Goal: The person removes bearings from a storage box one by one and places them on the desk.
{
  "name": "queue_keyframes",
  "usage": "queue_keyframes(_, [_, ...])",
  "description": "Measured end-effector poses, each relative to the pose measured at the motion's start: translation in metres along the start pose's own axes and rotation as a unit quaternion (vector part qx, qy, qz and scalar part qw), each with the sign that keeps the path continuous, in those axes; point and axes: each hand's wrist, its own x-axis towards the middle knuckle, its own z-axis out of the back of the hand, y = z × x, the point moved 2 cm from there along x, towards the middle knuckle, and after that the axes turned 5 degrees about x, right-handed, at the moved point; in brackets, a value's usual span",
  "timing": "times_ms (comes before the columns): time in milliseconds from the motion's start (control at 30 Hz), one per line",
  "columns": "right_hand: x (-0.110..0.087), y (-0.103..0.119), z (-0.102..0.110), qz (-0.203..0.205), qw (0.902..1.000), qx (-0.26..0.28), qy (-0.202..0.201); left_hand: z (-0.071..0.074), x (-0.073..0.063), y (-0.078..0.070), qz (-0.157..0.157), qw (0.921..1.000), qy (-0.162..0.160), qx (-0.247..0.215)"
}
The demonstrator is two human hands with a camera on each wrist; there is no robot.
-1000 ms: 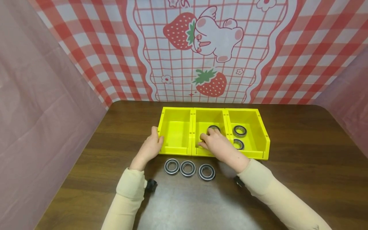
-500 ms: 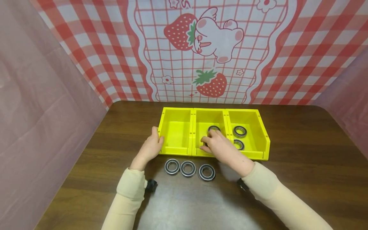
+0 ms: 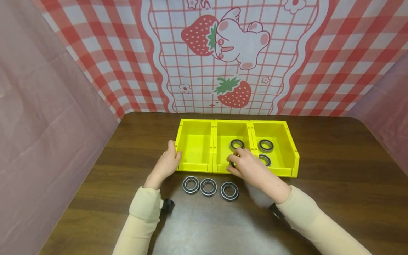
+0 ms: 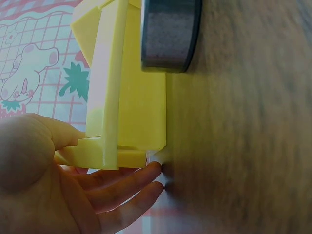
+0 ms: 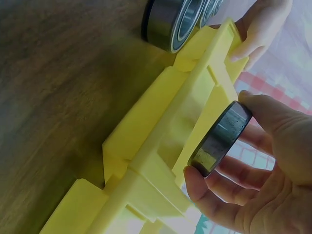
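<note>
My right hand (image 3: 250, 168) pinches a ball bearing (image 5: 222, 139) between thumb and fingertips, over the front part of the middle yellow bin (image 3: 231, 126). In the right wrist view the bearing stands tilted on edge, close above the bin. Behind those fingers another bearing (image 3: 232, 144) lies on that bin's floor. At the far left, my left hand (image 3: 165, 161) grips the side wall of the left yellow bin (image 3: 196, 141), thumb on one side and fingers on the other. Nothing lies inside this left bin.
In the right yellow bin (image 3: 280, 152) lie two bearings (image 3: 260, 146), one partly hidden by the divider. Three more bearings (image 3: 202, 187) sit in a row on the brown table (image 3: 197, 226) before the bins. A checked cloth (image 3: 127, 63) hangs behind.
My right hand has shifted right and slightly toward me with the bearing in its fingers, uncovering more of the bearing in the middle bin. My left hand stays in place.
</note>
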Motion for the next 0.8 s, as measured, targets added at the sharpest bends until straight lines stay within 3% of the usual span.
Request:
queue_keyframes(200, [-0.008, 0.003, 0.001, 0.017, 0.9998, -0.005, -0.007, 0.000, 0.001, 0.001, 0.002, 1.0000, 0.000, 0.000])
queue_keyframes(567, [-0.024, 0.011, 0.005, 0.019, 0.9994, 0.006, 0.027, -0.001, 0.001, 0.001, 0.006, 1.0000, 0.004, -0.004])
queue_keyframes(800, [-0.034, 0.011, 0.007, 0.021, 0.9994, 0.010, 0.026, -0.001, 0.001, 0.001, -0.001, 1.0000, -0.004, 0.000])
